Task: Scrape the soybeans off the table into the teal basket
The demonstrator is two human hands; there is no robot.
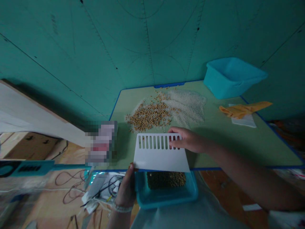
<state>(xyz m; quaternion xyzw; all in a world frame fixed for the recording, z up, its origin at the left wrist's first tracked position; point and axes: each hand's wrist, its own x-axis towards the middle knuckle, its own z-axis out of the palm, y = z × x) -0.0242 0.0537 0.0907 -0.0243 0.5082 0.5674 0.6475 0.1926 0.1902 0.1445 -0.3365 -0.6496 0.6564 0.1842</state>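
Observation:
My right hand (188,140) is closed on the far right corner of a white slotted plastic panel (160,159), with fingers showing through the end slots. The panel lies tilted across the table's front edge, its solid side toward me. Below it sits a blue plastic bin (166,202) holding round tan beans (177,178). My left hand (126,187) grips the bin's left side, its thumb up by the panel's near left corner; the other fingers are mostly hidden. Beyond the panel lie a pile of tan beans (150,116) and a spread of white grains (187,106), partly mixed.
Another blue bin (216,84) stands at the table's back right corner. Near it an orange cloth (240,109) lies on a white sheet (245,121). A blurred-out object (101,143) is at the table's left edge. Cables (71,184) and a cardboard box (26,146) are at the left.

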